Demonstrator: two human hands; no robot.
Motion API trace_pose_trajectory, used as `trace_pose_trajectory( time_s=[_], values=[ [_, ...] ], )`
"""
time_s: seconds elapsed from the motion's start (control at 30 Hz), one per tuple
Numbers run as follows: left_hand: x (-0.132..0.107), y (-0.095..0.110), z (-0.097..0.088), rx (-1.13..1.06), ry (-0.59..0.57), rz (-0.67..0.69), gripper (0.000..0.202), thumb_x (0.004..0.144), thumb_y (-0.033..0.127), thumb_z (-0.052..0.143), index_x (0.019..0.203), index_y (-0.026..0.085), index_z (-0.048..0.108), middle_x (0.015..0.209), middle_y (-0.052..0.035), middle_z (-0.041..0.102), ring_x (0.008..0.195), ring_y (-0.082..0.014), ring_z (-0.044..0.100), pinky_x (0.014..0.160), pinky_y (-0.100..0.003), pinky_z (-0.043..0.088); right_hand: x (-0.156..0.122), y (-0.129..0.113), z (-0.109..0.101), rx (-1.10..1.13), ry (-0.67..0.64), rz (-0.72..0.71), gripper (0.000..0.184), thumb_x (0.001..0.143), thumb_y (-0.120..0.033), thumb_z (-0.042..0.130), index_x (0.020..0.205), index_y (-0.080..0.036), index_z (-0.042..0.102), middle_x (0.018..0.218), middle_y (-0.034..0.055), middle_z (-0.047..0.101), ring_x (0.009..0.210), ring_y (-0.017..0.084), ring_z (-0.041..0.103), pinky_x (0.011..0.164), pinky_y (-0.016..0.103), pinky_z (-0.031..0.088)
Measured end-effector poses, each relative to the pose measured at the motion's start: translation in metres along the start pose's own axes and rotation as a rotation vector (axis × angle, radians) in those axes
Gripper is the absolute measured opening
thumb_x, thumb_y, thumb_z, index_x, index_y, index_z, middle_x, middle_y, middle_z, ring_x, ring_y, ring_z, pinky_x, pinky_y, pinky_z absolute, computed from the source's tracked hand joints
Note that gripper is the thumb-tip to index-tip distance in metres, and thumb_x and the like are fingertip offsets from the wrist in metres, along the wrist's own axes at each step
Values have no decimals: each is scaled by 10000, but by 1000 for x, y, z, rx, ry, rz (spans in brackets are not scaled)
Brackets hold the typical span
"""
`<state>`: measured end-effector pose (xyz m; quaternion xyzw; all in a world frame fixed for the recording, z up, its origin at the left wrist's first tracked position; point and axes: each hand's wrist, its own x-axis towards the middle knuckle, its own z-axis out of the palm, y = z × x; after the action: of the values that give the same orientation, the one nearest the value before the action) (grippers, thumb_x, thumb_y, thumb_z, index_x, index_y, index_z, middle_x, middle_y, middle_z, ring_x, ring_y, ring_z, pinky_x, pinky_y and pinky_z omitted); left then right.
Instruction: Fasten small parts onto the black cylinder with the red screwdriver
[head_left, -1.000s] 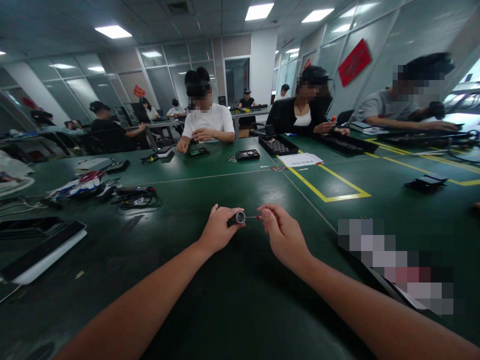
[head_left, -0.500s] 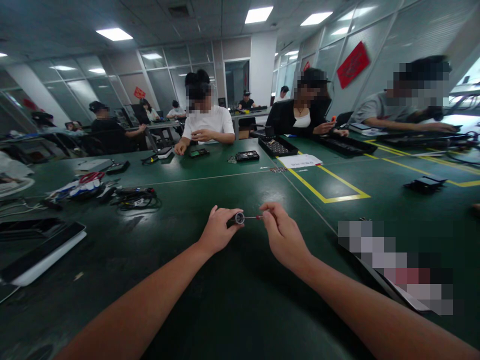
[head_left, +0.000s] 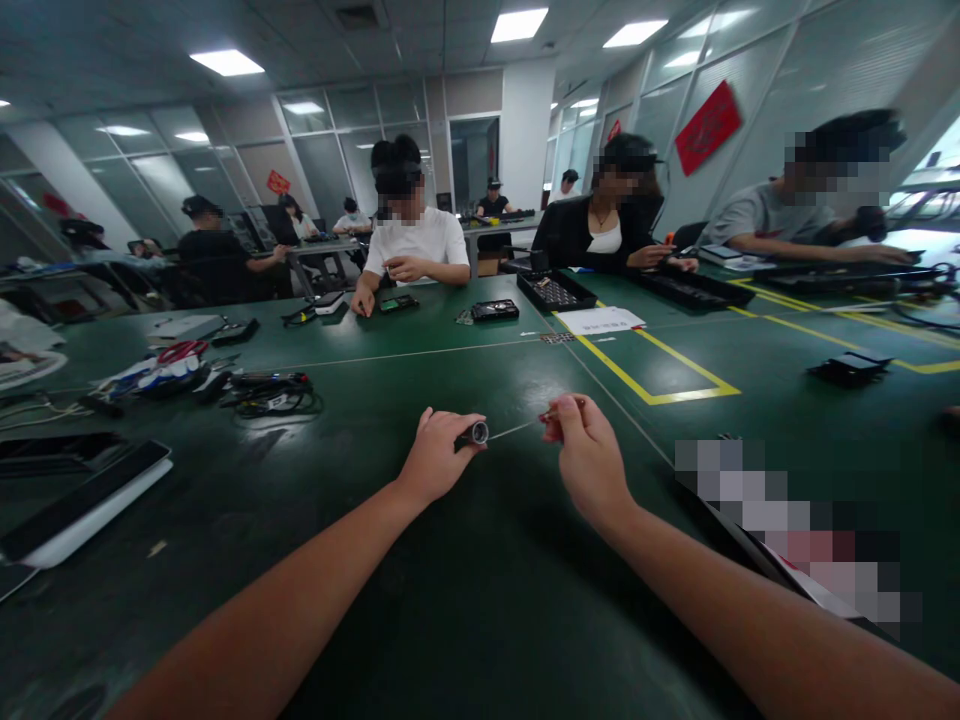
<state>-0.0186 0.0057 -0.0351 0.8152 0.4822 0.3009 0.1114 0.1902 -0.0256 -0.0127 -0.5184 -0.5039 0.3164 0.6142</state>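
Note:
My left hand (head_left: pixel 437 458) is closed round a small black cylinder with a silver end (head_left: pixel 475 434), held just above the green table (head_left: pixel 465 590). My right hand (head_left: pixel 589 452) pinches the red handle of a thin screwdriver (head_left: pixel 534 423), whose metal shaft slants down to the cylinder's silver end. Both hands sit near the middle of the table, a short gap between them.
A blurred-out flat object (head_left: pixel 780 530) lies by my right forearm. A white-edged black tablet (head_left: pixel 82 505) and a cable tangle (head_left: pixel 262 392) lie to the left. Yellow tape (head_left: pixel 660 370) marks a zone ahead. Several people sit across the table with black trays (head_left: pixel 556 291).
My right hand has drawn away to the right and slightly up, so more of the screwdriver's shaft shows between the hands. My left hand has held still.

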Motion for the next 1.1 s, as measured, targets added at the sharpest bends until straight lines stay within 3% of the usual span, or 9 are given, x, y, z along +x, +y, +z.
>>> trace_pose_trajectory(
  time_s=[0.2, 0.43, 0.6, 0.8, 1.1],
  values=[
    [1, 1, 1, -25, 12, 8, 338, 907, 269, 723, 1239, 270, 663, 1166, -35, 716, 1142, -260, 616, 1203, -609, 245, -7, -2, 2, -81, -58, -125, 279, 1008, -470, 462, 994, -225, 594, 826, 32, 663, 771, 201, 628, 745, 361, 492],
    [1, -2, 5, -104, 56, 65, 363, 875, 225, 762, 1225, 232, 669, 1154, -52, 725, 1083, -252, 632, 997, -439, 484, -7, -3, 3, -92, -132, -123, 278, 985, -471, 486, 978, -219, 603, 854, 55, 698, 794, 219, 670, 772, 391, 522],
    [0, -1, 4, -121, 68, 55, 364, 873, 204, 761, 1224, 224, 669, 1171, -46, 723, 1093, -247, 631, 978, -416, 493, -9, -4, 2, -77, -142, -117, 281, 977, -474, 510, 1022, -217, 614, 909, 69, 719, 842, 231, 700, 810, 412, 541],
    [0, 0, 3, -126, 79, 52, 358, 886, 228, 753, 1231, 227, 661, 1169, -44, 721, 1086, -247, 633, 975, -418, 489, -5, -1, 1, -140, -85, -113, 298, 988, -480, 492, 1019, -211, 617, 847, 58, 702, 779, 223, 668, 749, 390, 519],
    [0, -1, 3, -98, 81, 17, 356, 894, 244, 746, 1239, 233, 660, 1145, -34, 720, 1042, -241, 629, 953, -411, 487, -8, -5, 0, -141, -136, -140, 285, 986, -465, 499, 1031, -213, 624, 799, 30, 671, 750, 203, 641, 727, 355, 490]
  ],
)
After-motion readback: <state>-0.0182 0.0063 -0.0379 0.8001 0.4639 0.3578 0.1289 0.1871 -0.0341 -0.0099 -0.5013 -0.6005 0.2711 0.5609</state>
